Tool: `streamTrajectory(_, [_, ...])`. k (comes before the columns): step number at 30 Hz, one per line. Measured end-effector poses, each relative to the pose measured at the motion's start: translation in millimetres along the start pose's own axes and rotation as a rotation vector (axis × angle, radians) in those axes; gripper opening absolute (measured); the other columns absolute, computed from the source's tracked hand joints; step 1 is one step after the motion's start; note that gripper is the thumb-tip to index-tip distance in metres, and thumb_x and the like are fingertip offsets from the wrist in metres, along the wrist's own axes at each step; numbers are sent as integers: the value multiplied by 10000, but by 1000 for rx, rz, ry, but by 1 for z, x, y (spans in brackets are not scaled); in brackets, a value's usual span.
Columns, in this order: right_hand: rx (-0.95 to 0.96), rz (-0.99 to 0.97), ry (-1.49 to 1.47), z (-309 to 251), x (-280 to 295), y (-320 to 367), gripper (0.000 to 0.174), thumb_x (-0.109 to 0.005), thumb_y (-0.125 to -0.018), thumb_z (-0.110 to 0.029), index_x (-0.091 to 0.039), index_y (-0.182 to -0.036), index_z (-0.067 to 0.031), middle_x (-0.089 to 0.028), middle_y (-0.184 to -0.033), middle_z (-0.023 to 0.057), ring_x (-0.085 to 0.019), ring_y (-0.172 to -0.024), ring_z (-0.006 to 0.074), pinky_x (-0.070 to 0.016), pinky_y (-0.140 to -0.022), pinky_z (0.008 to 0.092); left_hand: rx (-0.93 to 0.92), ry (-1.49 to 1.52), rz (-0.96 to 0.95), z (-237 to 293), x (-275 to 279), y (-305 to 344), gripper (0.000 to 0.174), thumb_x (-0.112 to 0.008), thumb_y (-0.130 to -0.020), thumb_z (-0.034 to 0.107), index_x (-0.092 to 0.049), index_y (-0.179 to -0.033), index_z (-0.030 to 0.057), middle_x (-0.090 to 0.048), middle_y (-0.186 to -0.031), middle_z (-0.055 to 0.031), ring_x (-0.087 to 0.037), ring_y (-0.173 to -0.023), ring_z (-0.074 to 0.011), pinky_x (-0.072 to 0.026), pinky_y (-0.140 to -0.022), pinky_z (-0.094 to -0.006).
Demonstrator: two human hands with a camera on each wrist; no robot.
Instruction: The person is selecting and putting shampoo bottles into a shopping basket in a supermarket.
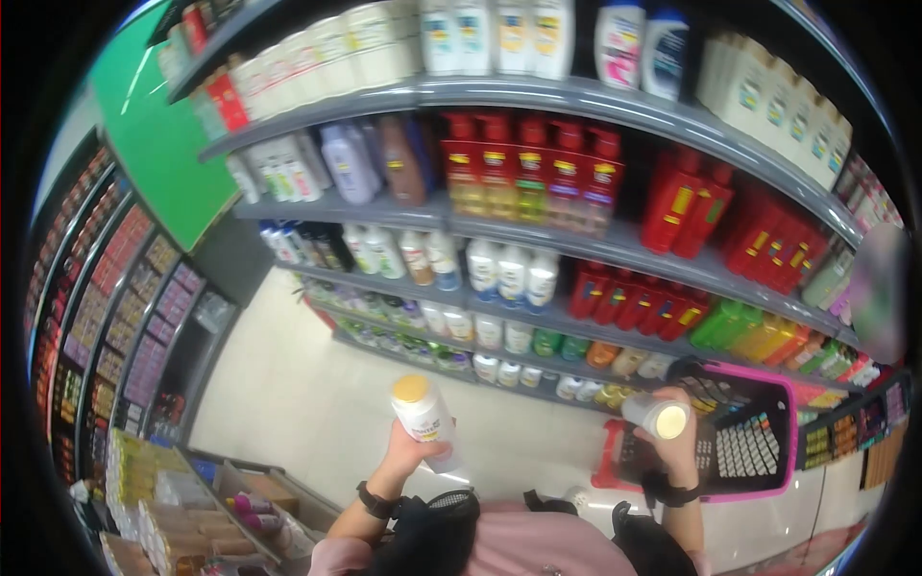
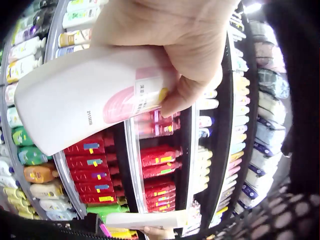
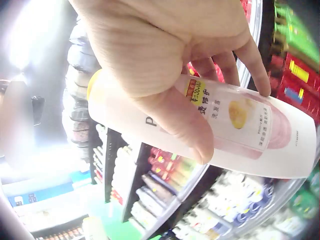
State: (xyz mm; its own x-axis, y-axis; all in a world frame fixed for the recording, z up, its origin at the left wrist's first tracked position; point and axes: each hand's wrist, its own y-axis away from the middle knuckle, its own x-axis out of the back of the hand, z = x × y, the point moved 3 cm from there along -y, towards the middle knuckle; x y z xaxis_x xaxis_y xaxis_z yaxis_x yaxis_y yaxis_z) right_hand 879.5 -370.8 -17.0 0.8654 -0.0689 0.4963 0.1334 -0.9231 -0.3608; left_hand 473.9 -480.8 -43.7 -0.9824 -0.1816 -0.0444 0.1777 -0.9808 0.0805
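Observation:
My left hand (image 1: 411, 451) grips a white shampoo bottle (image 1: 423, 418) with a yellow cap, tilted in front of my body. In the left wrist view the thumb and fingers wrap round this bottle (image 2: 65, 100), over part of its pink label. My right hand (image 1: 680, 449) holds a second white shampoo bottle (image 1: 638, 407), its pale yellow cap facing up at the head camera. The right wrist view shows the thumb across the front of that bottle (image 3: 240, 125), fingers behind it, and a yellow price sticker (image 3: 195, 91) near the thumb.
Ahead stands a long shelf unit (image 1: 365, 208) with rows of white, red and green bottles. A black shopping basket (image 1: 789, 432) with a pink rim is at the right. Cartons (image 1: 288, 494) and stacked goods (image 1: 178, 533) lie at lower left. Pale floor (image 1: 288, 384) runs between.

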Motion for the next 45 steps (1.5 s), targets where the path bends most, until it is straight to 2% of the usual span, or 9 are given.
streamTrajectory(2, [-188,-92,-232,-21,-78,7,619,-824,-442,26,-563,-995,-69,-584,-980,51,-580,-893,191,-464,-807,314,-30,-2,87,9,58,25,495,-736,-572,-15,-561,-1034,15,-677,-940,-117,-656,-900,-235,-518,-813,-380])
streamTrajectory(6, [-42,-283,-388,-98,-218,16,648,-868,-439,10,-563,-1004,-81,-592,-965,34,-583,-895,169,-473,-810,313,-122,-88,303,29,166,106,468,-738,-578,-10,-575,-1015,7,-678,-945,-116,-657,-895,-235,-522,-804,-371])
streamTrajectory(12, [36,-586,-402,-201,-333,10,639,-892,-427,-31,-569,-977,-78,-611,-946,42,-604,-897,187,-486,-799,331,-190,-71,671,9,278,224,507,-742,-555,-27,-578,-1033,5,-666,-965,-114,-642,-906,-220,-517,-805,-363])
streamTrajectory(18, [210,-661,-270,-265,-432,-9,632,-902,-418,-67,-582,-964,-66,-616,-953,65,-612,-902,253,-488,-814,346,-175,53,942,-24,342,260,511,-730,-537,-61,-562,-1017,-8,-669,-949,-138,-655,-894,-248,-529,-798,-382])
streamTrajectory(29, [265,-721,-295,-349,-675,-103,651,-901,-425,-96,-586,-993,-59,-605,-1004,87,-600,-941,271,-480,-831,349,-301,-129,1043,16,545,161,508,-800,-542,-7,-592,-1006,-5,-668,-965,-103,-639,-876,-198,-521,-781,-341])
streamTrajectory(36, [363,-660,-532,-438,-766,-180,577,-849,-464,-29,-581,-974,-66,-594,-955,80,-592,-911,264,-468,-824,342,-309,-306,951,48,673,64,586,-787,-553,-41,-549,-1082,49,-617,-1056,-72,-587,-961,-185,-491,-824,-342])
streamTrajectory(37, [468,-623,-460,-448,-778,-194,610,-871,-473,-41,-581,-1009,-70,-581,-993,39,-584,-924,178,-467,-827,306,-399,-291,993,52,685,47,603,-786,-552,-49,-540,-1090,65,-593,-1092,-68,-566,-996,-184,-480,-846,-346])
streamTrajectory(40, [536,-594,-526,-474,-797,-216,594,-874,-503,-74,-586,-1022,-67,-576,-998,44,-577,-927,178,-464,-827,306,-406,-379,980,52,712,15,611,-796,-536,-55,-538,-1073,81,-554,-1119,-67,-532,-1049,-199,-459,-883,-355])
streamTrajectory(45, [550,-465,-606,-503,-835,-243,480,-758,-594,-1,-587,-1040,-54,-592,-1019,130,-576,-959,283,-450,-847,338,-384,-400,892,45,765,-53,633,-816,-521,-49,-539,-1076,78,-556,-1088,-69,-532,-1062,-225,-454,-907,-365])
